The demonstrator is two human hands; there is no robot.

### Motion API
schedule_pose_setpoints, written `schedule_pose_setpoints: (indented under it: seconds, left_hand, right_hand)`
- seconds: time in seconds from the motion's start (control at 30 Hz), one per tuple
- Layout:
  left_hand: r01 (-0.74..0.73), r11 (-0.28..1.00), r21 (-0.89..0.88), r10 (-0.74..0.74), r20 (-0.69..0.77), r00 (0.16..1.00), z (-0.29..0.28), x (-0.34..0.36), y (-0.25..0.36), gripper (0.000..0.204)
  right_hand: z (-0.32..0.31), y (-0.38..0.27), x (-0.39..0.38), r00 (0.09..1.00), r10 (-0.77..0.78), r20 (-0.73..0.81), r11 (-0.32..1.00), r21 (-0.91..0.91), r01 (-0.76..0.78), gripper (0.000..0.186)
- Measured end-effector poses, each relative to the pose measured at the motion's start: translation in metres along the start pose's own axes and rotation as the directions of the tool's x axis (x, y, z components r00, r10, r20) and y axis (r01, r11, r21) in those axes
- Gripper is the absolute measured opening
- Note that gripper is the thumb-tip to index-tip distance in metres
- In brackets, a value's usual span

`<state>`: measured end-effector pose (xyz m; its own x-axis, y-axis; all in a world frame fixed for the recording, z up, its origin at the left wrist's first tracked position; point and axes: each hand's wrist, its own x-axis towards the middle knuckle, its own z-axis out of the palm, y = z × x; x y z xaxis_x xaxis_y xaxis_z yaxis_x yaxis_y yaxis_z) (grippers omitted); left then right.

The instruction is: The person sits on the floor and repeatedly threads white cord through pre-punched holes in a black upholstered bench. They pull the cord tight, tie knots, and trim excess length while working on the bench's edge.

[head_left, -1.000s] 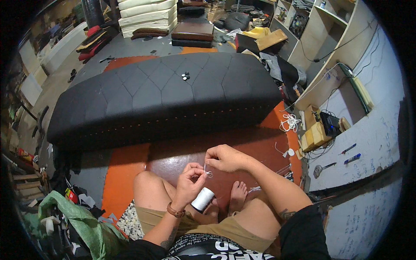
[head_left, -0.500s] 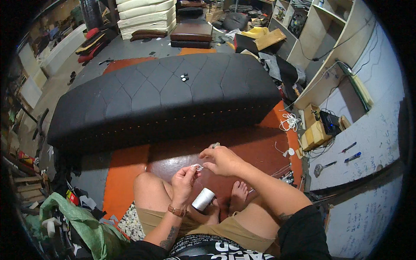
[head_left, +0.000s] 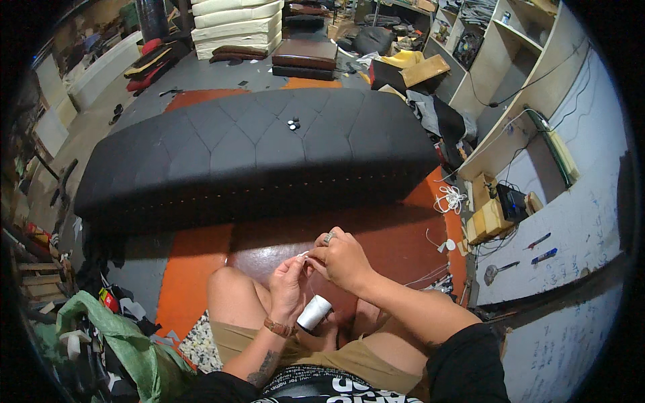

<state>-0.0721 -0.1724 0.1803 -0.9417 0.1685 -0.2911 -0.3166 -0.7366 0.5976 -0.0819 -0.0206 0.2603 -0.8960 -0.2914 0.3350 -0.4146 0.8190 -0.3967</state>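
My left hand (head_left: 287,289) pinches a small bunch of white thread (head_left: 304,254) between thumb and fingertips. Meeting it from the right, my right hand (head_left: 346,260) has its thumb and fingers closed at the same bit of thread; a ring is on one finger. A single strand runs down from the left hand to a white thread spool (head_left: 314,311), which rests tilted by my feet between my bent legs. Beyond my hands lies a long black upholstered piece with diamond-pattern stitching (head_left: 269,141). Several small black and white buttons (head_left: 293,123) sit on its top.
Orange and brown sheets (head_left: 195,269) cover the floor around me. A green sack (head_left: 107,329) lies at lower left. To the right are a coil of white cord (head_left: 450,199) and a white board (head_left: 557,248) with pens and a tool. Foam blocks (head_left: 238,27) are stacked far back.
My right hand has come in from slightly above and right, its fingers closing at the thread beside my left fingertips. The looped thread looks more bunched. My view has shifted slightly.
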Motion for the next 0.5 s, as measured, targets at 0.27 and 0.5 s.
schedule_pose_setpoints:
  seconds: [0.27, 0.5]
  left_hand:
    - [-0.08, 0.95, 0.303, 0.088, -0.015, 0.996, -0.007, -0.001, 0.008, 0.009]
    - [-0.387, 0.687, 0.616, 0.268, 0.28, 0.922, -0.012, -0.007, 0.015, 0.006]
  right_hand:
    - [0.004, -0.007, 0.002, 1.0, -0.002, 0.003, 0.999, -0.038, 0.002, 0.011]
    - [-0.009, 0.009, 0.011, 0.793, 0.281, 0.541, 0.832, 0.275, -0.482, 0.026]
